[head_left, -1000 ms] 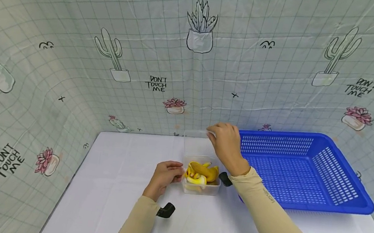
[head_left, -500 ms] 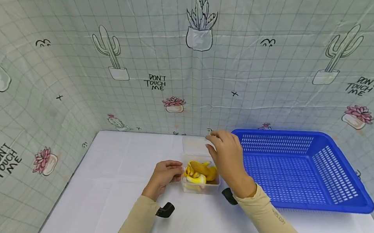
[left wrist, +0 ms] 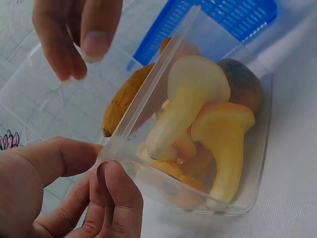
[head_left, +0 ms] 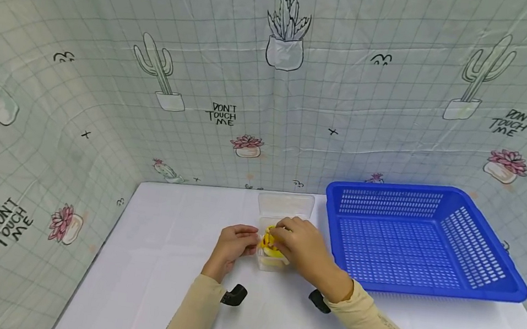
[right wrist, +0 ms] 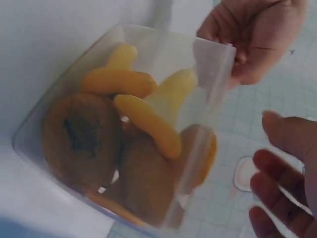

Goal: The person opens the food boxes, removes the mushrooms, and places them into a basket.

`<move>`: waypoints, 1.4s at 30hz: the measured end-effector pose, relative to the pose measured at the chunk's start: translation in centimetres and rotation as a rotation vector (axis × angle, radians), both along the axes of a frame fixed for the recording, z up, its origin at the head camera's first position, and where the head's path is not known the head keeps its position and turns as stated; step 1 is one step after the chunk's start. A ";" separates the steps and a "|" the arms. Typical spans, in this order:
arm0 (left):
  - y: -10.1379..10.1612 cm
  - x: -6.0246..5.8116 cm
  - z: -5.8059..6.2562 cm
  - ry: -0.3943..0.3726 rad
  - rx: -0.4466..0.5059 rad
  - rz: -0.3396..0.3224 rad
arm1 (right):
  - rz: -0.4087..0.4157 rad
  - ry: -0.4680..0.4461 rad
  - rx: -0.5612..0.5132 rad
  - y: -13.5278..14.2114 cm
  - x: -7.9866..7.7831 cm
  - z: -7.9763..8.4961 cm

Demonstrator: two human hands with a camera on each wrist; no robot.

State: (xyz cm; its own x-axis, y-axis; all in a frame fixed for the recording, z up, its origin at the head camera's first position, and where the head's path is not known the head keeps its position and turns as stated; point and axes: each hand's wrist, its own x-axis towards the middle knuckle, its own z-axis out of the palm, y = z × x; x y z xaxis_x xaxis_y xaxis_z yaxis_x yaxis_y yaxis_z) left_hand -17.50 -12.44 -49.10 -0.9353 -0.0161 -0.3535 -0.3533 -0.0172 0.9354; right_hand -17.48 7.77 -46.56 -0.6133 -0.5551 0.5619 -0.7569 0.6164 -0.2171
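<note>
A clear plastic box [head_left: 271, 267] stands on the table, its clear lid [head_left: 285, 205] folded back behind it. It holds yellow mushrooms [left wrist: 225, 148] with pale stems, a brown round piece with a dark patch [right wrist: 81, 144], and an orange-brown oblong piece [left wrist: 129, 96] that shows above the rim. My left hand [head_left: 232, 246] pinches the box's left rim between thumb and fingers. Over the box's right part hovers my right hand [head_left: 302, 247], fingers loosely bent and apart. In the right wrist view those fingers [right wrist: 277, 191] hold nothing, though the hand covers part of the contents in the head view.
A large blue perforated basket [head_left: 387, 247] stands right of the box, close to my right hand. The table [head_left: 172, 252] has a white cover. A patterned cloth [head_left: 210, 41] hangs along the back and sides.
The right hand has let go of the lid and moved down over the box. The lid, earlier raised, now lies folded back. The left hand stays at the rim.
</note>
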 end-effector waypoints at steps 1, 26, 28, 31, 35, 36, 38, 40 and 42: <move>0.0 0.0 0.0 0.002 0.003 0.000 | -0.020 -0.006 -0.001 -0.1 0.0 -0.1; 0.1 0.1 0.0 0.008 0.007 0.006 | -0.225 -0.094 0.085 -1.5 -1.0 -2.1; 0.1 0.1 -0.1 0.011 0.005 0.007 | -0.218 -0.075 0.068 -1.5 -1.1 -2.2; 0.1 0.1 -0.1 0.012 0.007 0.012 | -0.203 -0.052 0.040 -1.4 -1.0 -2.4; 0.1 0.0 -0.1 0.013 0.010 0.018 | -0.185 -0.014 0.004 -1.2 -0.9 -2.4; 0.1 0.0 -0.1 0.014 0.008 0.018 | -0.180 -0.003 -0.006 -1.2 -0.8 -2.3; 0.1 0.0 -0.1 0.015 0.006 0.017 | -0.171 0.024 -0.027 -1.1 -0.6 -2.2; 0.2 0.0 -0.2 0.013 0.004 0.017 | -0.161 0.056 -0.055 -1.0 -0.4 -1.9; 0.2 0.1 -0.1 0.017 -0.002 0.015 | -0.146 0.088 -0.091 -1.0 -0.2 -1.6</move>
State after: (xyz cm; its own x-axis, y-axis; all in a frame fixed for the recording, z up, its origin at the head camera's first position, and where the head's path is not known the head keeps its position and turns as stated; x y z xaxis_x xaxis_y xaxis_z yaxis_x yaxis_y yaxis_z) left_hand -17.41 -12.25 -49.22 -0.9409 -0.0303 -0.3374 -0.3369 -0.0208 0.9413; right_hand -17.71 6.79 -48.19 -0.6302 -0.4082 0.6605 -0.6790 0.7023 -0.2138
